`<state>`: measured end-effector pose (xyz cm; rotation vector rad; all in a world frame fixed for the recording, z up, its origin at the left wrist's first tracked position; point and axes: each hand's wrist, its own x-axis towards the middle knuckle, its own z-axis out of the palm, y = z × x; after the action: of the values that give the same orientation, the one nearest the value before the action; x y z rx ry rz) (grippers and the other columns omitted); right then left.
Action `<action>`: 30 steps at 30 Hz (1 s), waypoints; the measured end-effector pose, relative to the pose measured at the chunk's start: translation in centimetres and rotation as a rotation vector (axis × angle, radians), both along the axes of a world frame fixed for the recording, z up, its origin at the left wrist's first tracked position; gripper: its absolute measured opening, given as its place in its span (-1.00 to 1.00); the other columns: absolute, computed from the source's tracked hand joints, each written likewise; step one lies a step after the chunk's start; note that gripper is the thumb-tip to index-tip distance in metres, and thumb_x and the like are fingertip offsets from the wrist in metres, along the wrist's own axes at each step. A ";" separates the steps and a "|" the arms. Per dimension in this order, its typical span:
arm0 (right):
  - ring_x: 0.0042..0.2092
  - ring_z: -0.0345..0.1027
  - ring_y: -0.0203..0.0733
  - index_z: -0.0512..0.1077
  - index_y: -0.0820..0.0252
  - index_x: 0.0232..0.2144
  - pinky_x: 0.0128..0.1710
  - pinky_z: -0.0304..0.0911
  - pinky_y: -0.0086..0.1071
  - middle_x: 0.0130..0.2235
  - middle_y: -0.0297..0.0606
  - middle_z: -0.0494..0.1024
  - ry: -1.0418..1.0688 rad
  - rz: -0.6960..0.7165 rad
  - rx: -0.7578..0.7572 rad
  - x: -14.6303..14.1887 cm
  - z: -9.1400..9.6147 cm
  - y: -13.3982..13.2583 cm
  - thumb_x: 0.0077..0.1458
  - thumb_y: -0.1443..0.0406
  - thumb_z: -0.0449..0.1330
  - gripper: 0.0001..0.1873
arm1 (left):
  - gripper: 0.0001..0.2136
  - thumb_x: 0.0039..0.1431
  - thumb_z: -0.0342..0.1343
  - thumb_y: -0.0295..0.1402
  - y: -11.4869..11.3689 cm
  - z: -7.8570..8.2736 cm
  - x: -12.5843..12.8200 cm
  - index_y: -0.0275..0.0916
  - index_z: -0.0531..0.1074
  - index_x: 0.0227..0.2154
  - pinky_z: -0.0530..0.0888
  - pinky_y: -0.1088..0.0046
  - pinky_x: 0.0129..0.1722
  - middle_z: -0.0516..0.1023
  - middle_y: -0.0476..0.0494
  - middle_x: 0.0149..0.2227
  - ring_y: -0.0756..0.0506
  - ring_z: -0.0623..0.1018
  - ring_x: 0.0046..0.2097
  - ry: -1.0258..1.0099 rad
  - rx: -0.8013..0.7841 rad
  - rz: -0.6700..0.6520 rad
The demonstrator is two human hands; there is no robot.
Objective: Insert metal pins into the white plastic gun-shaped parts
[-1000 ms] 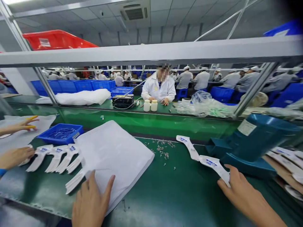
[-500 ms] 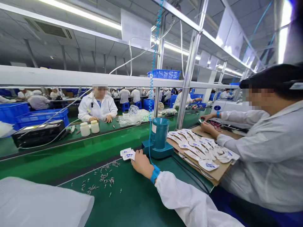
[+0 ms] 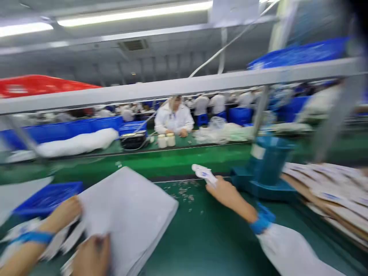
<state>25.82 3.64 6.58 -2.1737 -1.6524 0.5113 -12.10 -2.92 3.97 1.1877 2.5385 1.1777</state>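
Newly in view, the left hand curls by white sheets at ten o'clock, grip too blurred to tell. Fingers of the right hand already clasp white pieces just past twelve, straight ahead; other pieces lie unheld on cardboard at two.

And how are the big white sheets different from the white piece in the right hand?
The white sheets are wide, with straight edges; the white piece is narrow and much smaller. The white sheets look plain; the white piece has blue marks. The white sheets lie on the green table; the white piece is held in the right hand. Both are white.
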 end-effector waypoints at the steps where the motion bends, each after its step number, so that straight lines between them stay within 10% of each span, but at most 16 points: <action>1: -0.16 0.52 0.15 0.29 0.42 0.01 -0.25 0.29 -0.23 -0.14 0.17 0.58 0.026 0.046 -0.017 -0.1 -0.3 0.4 0.20 0.15 0.08 -0.54 | -0.67 0.29 0.13 -0.21 -0.9 -0.1 -1.5 -0.24 0.38 0.04 0.53 0.15 -0.05 0.46 -0.20 0.05 -0.16 0.53 -0.02 0.002 -0.011 0.040; 9: -0.53 0.14 -0.33 0.28 0.14 -0.38 -0.61 0.08 -0.49 -0.53 -0.44 0.26 0.714 0.272 -0.157 -7.6 -3.1 1.9 0.04 0.12 0.15 -0.77 | -0.72 0.29 0.13 -0.22 -2.2 -1.8 -4.9 -0.23 0.42 -0.02 0.54 0.22 -0.10 0.49 -0.17 0.00 -0.12 0.54 -0.07 -0.054 0.033 -0.027; 16: -0.57 0.15 -0.33 0.22 0.11 -0.44 -0.66 0.07 -0.49 -0.58 -0.49 0.23 0.657 0.313 -0.203 -12.4 -3.3 2.5 -0.07 0.16 0.21 -0.76 | -0.79 0.29 0.14 -0.25 3.3 3.7 -12.4 -0.25 0.46 -0.11 0.54 0.24 -0.10 0.53 -0.15 -0.08 -0.09 0.55 -0.11 -0.112 0.132 -0.338; 21: -0.49 0.30 -0.23 0.28 0.13 -0.37 -0.59 0.10 -0.44 -0.51 -0.40 0.40 0.516 0.298 -0.112 -12.3 -1.8 2.5 -0.09 0.20 0.22 -0.77 | -0.80 0.26 0.17 -0.25 3.1 4.1 -14.3 -0.29 0.47 -0.19 0.53 0.23 -0.11 0.54 -0.10 -0.16 -0.09 0.56 -0.14 -0.169 0.096 -0.467; 26: -0.30 0.40 -0.12 0.33 0.14 -0.27 -0.39 0.17 -0.40 -0.33 -0.29 0.53 0.321 0.338 0.092 -8.4 2.4 0.7 -0.08 0.19 0.23 -0.71 | -0.73 0.29 0.12 -0.17 0.3 3.7 -11.3 -0.27 0.45 -0.12 0.52 0.22 -0.09 0.54 -0.15 -0.11 -0.09 0.55 -0.13 -0.287 0.144 -0.428; 30: -0.30 0.37 -0.11 0.34 0.09 -0.28 -0.37 0.18 -0.38 -0.30 -0.29 0.53 0.141 0.358 0.190 -1.6 7.5 -3.8 0.01 0.05 0.17 -0.70 | -0.61 0.28 -0.03 -0.01 -1.1 2.9 -1.3 -0.19 0.53 -0.15 0.50 0.13 -0.04 0.59 -0.14 -0.19 -0.18 0.57 -0.06 -0.483 0.214 -0.502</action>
<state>24.20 -0.20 14.09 -1.6765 -1.9322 0.5627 -13.45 -4.04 6.89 1.2836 1.6765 1.4036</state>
